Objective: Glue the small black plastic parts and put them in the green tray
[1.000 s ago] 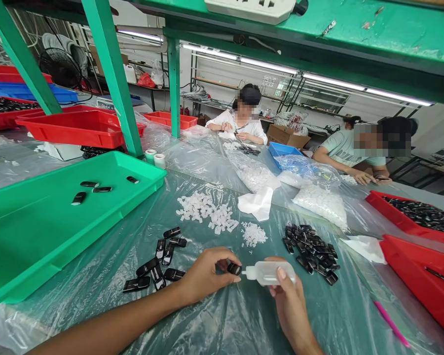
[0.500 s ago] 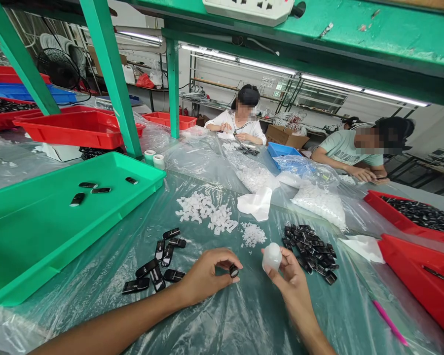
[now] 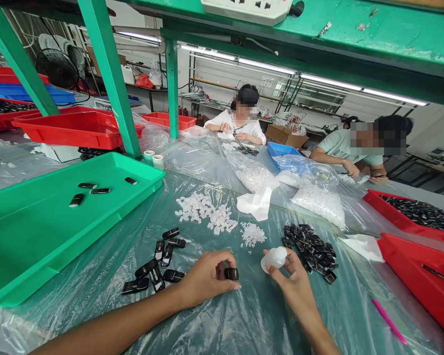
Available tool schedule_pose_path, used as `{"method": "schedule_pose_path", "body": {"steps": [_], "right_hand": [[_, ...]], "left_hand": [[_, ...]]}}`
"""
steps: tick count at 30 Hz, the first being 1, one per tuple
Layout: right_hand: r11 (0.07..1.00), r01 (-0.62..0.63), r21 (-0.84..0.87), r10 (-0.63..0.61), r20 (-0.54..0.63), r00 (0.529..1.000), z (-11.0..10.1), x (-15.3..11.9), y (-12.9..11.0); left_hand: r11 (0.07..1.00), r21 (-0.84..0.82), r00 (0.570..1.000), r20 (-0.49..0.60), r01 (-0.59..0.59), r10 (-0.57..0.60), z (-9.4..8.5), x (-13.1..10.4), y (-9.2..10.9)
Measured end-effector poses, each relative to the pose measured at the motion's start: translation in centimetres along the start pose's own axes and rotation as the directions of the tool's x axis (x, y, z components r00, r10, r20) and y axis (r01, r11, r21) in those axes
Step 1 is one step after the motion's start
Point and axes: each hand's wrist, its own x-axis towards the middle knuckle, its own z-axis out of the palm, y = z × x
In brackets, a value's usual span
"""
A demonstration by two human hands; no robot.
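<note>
My left hand (image 3: 207, 277) pinches a small black part (image 3: 231, 273) between thumb and fingers, low over the plastic-covered table. My right hand (image 3: 294, 281) holds a small translucent white squeeze bottle (image 3: 274, 258), tipped away from the part, a short gap to its right. Several finished black parts (image 3: 159, 261) lie loose just left of my left hand. A heap of small black pieces (image 3: 311, 250) sits right behind my right hand. Piles of tiny white bits (image 3: 207, 213) lie further back.
A green tray (image 3: 40, 231) with several black parts is at the left. Red trays (image 3: 422, 276) stand at the right edge, others at the far left. A pink stick (image 3: 390, 323) lies near the right. Two people work across the table. Green posts (image 3: 111, 79) rise at the left.
My right hand pulled the bottle's tip away from the black part and turned it upward, moving right. My left hand turned the part and lowered slightly.
</note>
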Motion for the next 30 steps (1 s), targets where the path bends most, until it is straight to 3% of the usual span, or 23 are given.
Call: {"method": "schedule_pose_path", "body": {"steps": [7, 12, 21, 30], "right_hand": [[0.998, -0.036, 0.053, 0.034, 0.041, 0.999, 0.3, -0.3, -0.7], [0.967, -0.073, 0.246, 0.044, 0.122, 0.992, 0.4, -0.9, -1.0], [0.830, -0.142, 0.540, 0.013, 0.235, 0.972, 1.3, -1.9, -1.4], [0.804, -0.221, 0.552, 0.097, 0.245, 0.965, 1.9, -2.0, -0.7]], "left_hand": [[0.998, -0.054, 1.000, -0.002, 0.021, -0.021, 0.1, 0.0, -0.3], [0.993, -0.113, 0.998, 0.055, 0.043, -0.037, -0.1, 0.1, -0.6], [0.996, 0.092, 0.998, -0.066, 0.001, 0.005, -0.1, 0.0, -0.4], [0.980, 0.199, 0.988, -0.152, 0.002, 0.029, -0.1, 0.1, -0.6]]}}
